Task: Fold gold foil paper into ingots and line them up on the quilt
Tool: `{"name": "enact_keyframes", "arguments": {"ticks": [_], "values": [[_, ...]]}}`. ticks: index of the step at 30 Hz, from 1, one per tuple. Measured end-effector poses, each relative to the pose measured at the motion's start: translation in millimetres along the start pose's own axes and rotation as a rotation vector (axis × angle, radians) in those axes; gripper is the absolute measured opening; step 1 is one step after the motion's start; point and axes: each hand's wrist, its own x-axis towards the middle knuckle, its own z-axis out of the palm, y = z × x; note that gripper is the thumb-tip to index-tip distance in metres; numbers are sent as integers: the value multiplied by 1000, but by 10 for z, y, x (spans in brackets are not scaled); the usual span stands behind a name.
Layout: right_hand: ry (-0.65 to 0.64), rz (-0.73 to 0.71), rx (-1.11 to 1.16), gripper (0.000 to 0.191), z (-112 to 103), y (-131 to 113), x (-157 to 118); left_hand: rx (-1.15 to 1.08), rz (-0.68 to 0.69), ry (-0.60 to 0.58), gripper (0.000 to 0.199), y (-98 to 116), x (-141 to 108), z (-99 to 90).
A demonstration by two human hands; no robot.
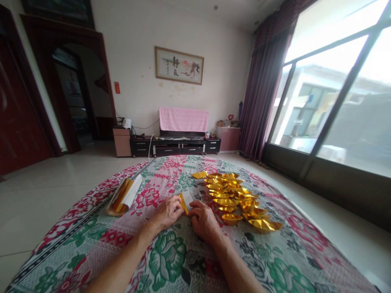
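A small sheet of gold paper [183, 203], partly folded with its white back showing, lies on the patterned cloth between my hands. My left hand [168, 211] grips its left edge, fingers bent and pressed on the paper. On the other side, my right hand [203, 219] pinches the lower right edge with thumb and fingers together. To the right sit rows of folded gold paper ingots [230, 191], boat-shaped and shiny. A stack of gold and white paper sheets [125, 195] rests to the left, curling upward.
The flowered cloth [168, 260] covers the round table. Beyond it stand a low black TV cabinet [186, 146] and a pink cloth [183, 119] draped over what looks like a television. A large window [330, 101] with a purple curtain [262, 89] is on the right.
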Motion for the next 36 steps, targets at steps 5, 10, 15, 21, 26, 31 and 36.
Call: {"name": "enact_keyframes", "arguments": {"ticks": [5, 10, 15, 21, 26, 31, 36], "values": [[-6, 27, -10, 30, -5, 1, -6, -8, -23, 13, 15, 17, 4, 4], [-7, 28, 5, 30, 0, 3, -11, 10, -8, 46, 15, -11, 12, 38], [8, 33, 17, 31, 6, 22, -16, 34, 14, 83, 16, -47, 16, 82], [16, 54, 27, 32, 1, 12, -5, 78, 18, 107, 18, -40, 14, 108], [19, 49, 25, 32, -20, -12, 1, 121, 11, 113, 18, -26, 14, 116], [29, 45, 24, 32, -11, 6, -2, 126, 18, 117, 18, -15, 23, 118], [29, 42, 14, 31, -8, 8, -4, 131, 9, 114, 19, 0, 28, 113]]}}
